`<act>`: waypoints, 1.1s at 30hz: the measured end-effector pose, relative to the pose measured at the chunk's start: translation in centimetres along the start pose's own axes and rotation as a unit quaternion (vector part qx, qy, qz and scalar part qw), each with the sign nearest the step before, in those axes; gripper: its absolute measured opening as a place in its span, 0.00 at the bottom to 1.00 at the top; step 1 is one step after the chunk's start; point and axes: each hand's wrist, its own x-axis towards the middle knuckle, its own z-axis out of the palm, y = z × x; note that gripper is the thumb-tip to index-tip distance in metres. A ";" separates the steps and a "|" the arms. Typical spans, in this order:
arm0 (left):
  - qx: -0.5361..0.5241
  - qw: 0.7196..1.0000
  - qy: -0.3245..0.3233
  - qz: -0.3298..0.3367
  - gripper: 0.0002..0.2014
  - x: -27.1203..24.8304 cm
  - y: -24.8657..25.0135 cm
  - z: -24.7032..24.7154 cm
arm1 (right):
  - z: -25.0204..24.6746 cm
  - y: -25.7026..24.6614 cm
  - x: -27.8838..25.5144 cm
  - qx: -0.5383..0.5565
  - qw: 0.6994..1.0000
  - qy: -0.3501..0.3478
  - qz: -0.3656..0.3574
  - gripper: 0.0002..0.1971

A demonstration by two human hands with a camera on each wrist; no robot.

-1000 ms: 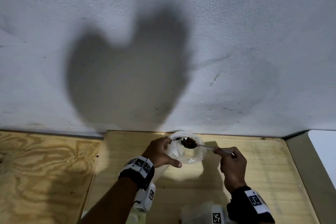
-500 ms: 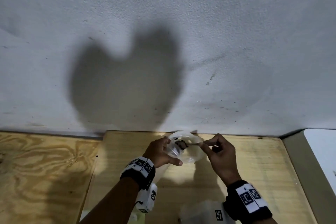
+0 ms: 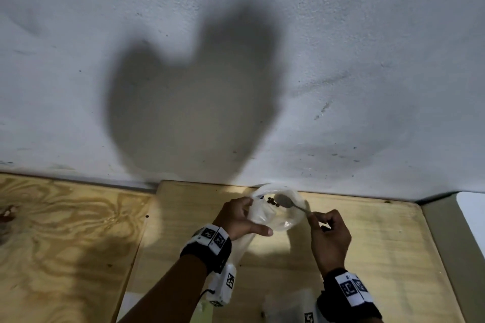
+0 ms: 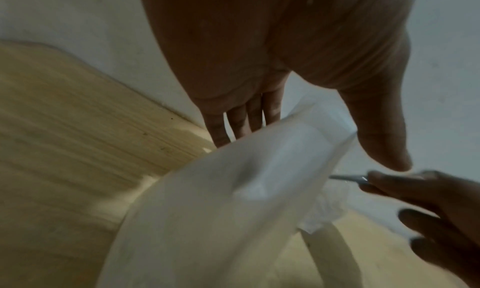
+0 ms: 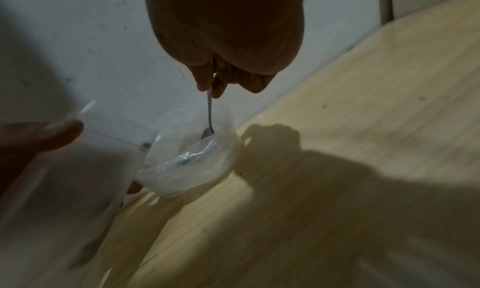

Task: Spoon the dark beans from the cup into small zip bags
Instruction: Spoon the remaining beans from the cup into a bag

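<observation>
Your left hand [image 3: 237, 217] gripping the zip bag [image 3: 262, 214] mouth, thumb straight, your right hand [image 3: 329, 237] pinching the spoon [image 3: 290, 203] handle, bowl beside a few beans [image 3: 272, 201]

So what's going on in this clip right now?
A person is filling a small clear zip bag with dark beans. The left hand holds the bag up at its mouth, over a clear plastic cup on the wooden table. The right hand pinches the handle of a metal spoon, whose bowl looks empty beside a few beans at the bag's opening.
</observation>
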 end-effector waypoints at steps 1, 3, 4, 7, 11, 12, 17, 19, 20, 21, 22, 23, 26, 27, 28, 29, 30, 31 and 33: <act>0.011 1.000 0.006 0.007 0.51 -0.1 -0.2 0.5 | 0.5 0.4 0.0 -0.006 1.000 -0.004 0.003 0.15; 0.041 0.999 0.019 0.026 0.52 -0.5 -0.2 1.4 | 1.3 1.1 -0.2 -0.017 1.000 -0.024 0.009 0.16; 0.063 0.997 0.028 0.038 0.49 -0.9 0.0 1.8 | 1.5 1.3 -0.3 -0.016 0.999 -0.036 0.011 0.16; 0.118 0.989 0.048 0.082 0.46 -1.7 0.3 2.9 | 1.7 1.7 -0.7 -0.014 0.997 -0.068 0.022 0.17; 0.154 0.979 0.066 0.116 0.48 -1.9 -0.5 3.9 | 2.0 2.1 -0.9 -0.005 0.994 -0.074 0.078 0.17; 0.160 0.978 0.069 0.119 0.49 -1.9 -0.8 4.2 | 2.2 2.1 -1.0 0.003 0.993 -0.074 0.096 0.17; 0.186 0.975 0.056 0.112 0.52 -1.5 -1.5 4.6 | 4.0 2.2 -1.4 0.069 0.978 -0.056 0.191 0.15; 0.184 0.976 0.052 0.109 0.51 -1.4 -1.5 4.4 | 4.6 1.9 -1.6 0.096 0.969 -0.055 0.221 0.14; 0.179 0.977 0.052 0.106 0.51 -1.4 -1.5 4.2 | 4.8 1.7 -1.7 0.104 0.965 -0.054 0.233 0.14; 0.175 0.978 0.051 0.103 0.50 -1.4 -1.5 4.1 | 5.0 1.6 -1.7 0.109 0.963 -0.054 0.241 0.13; 0.172 0.979 0.048 0.097 0.50 -1.3 -1.4 3.9 | 5.1 1.5 -1.6 0.113 0.961 -0.054 0.247 0.13; 0.169 0.980 0.043 0.091 0.49 -1.3 -1.4 3.7 | 5.1 1.5 -1.5 0.116 0.960 -0.051 0.251 0.13; 0.135 0.988 0.037 0.059 0.48 -1.0 -1.2 3.0 | 4.5 1.5 -1.0 0.118 0.958 -0.046 0.258 0.13; 0.119 0.991 0.038 0.048 0.48 -0.9 -1.1 2.6 | 4.1 1.4 -0.9 0.116 0.959 -0.045 0.256 0.13; 0.101 0.993 0.037 0.038 0.49 -0.8 -1.0 2.3 | 3.7 1.4 -0.7 0.114 0.960 -0.044 0.252 0.13; 0.083 0.995 0.036 0.029 0.51 -0.8 -0.9 1.9 | 3.3 1.3 -0.5 0.113 0.961 -0.043 0.249 0.13; 0.063 0.997 0.035 0.022 0.52 -0.7 -0.8 1.6 | 2.7 1.2 -0.3 0.116 0.961 -0.042 0.247 0.13; 0.045 0.998 0.032 0.016 0.52 -0.6 -0.7 1.2 | 2.2 1.1 -0.2 0.119 0.961 -0.041 0.245 0.12; 0.018 0.999 0.028 0.009 0.52 -0.4 -0.6 0.5 | 1.1 0.7 0.0 0.127 0.963 -0.041 0.234 0.10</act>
